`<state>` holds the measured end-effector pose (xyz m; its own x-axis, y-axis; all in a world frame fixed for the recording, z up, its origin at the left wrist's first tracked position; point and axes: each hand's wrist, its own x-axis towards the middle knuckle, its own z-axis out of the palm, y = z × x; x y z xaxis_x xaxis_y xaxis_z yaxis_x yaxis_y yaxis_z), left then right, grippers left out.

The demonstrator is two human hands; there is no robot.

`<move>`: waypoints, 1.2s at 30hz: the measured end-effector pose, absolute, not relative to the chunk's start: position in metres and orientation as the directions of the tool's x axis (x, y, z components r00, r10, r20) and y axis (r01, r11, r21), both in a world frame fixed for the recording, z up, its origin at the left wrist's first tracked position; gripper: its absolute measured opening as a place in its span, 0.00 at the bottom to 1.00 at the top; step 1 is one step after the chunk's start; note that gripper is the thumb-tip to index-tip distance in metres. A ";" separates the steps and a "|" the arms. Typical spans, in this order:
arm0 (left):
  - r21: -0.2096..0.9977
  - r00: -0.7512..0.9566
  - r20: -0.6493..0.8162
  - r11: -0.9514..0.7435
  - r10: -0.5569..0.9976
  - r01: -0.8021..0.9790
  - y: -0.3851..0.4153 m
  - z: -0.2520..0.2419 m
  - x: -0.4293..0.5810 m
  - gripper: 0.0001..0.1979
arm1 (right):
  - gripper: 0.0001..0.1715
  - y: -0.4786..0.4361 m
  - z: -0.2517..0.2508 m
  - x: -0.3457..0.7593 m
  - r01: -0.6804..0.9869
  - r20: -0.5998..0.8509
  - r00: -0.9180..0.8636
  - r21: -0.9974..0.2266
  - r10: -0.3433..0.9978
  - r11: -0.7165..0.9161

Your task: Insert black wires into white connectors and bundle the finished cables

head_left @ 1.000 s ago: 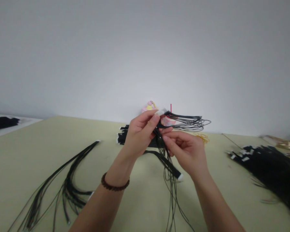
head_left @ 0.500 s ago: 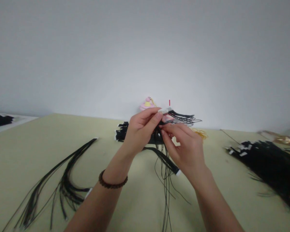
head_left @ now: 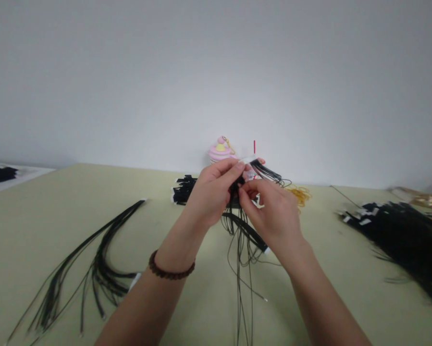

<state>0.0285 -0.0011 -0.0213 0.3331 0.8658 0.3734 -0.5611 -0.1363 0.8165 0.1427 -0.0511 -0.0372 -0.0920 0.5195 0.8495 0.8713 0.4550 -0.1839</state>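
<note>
Raised above the middle of the table, my left hand (head_left: pixel 216 190) is closed on a black wire harness (head_left: pixel 266 171). The harness's white connector (head_left: pixel 249 159) sticks out past my left thumb. My right hand (head_left: pixel 273 206) pinches at the dark wires just below, its fingertips close against my left fingers. What exactly lies between the right fingertips is partly hidden. Loose thin wires (head_left: pixel 239 269) hang down between my wrists toward the table's front. Behind them lies another wire bundle (head_left: pixel 252 232) with a white end.
Two wire bundles (head_left: pixel 105 240) lie on the pale yellow table (head_left: pixel 187 307) at the left. A large pile of black wires (head_left: pixel 399 230) is at the right. Behind my hands are stacked bundles (head_left: pixel 183 190), a pink and yellow ornament (head_left: pixel 220 150) and yellow rubber bands (head_left: pixel 300 194).
Both hands stay at the harness; my right fingertips have shifted slightly up beside the left ones. The hanging wires have swung a little. The whole view has tilted slightly.
</note>
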 end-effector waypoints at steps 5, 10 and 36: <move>0.818 0.308 0.338 -0.115 0.889 -0.564 -0.002 -0.024 0.033 0.05 | 0.04 -0.052 -0.038 0.142 0.874 0.847 -0.030 -0.236 0.531 0.425; 0.870 0.360 0.310 -0.110 0.880 -0.480 -0.004 -0.024 0.032 0.06 | 0.07 -0.053 -0.041 0.142 0.908 0.837 -0.034 -0.203 0.546 0.367; 0.814 0.146 0.243 -0.119 0.959 -0.569 0.012 -0.011 -0.003 0.06 | 0.14 -0.098 -0.002 0.250 0.299 0.501 -0.245 -0.775 0.830 0.556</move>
<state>-0.0031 0.0118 -0.0106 0.1457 0.9591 0.2426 -0.5691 -0.1193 0.8136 0.2500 -0.0982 -0.0017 -0.2448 0.8300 0.5011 0.2988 0.5563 -0.7754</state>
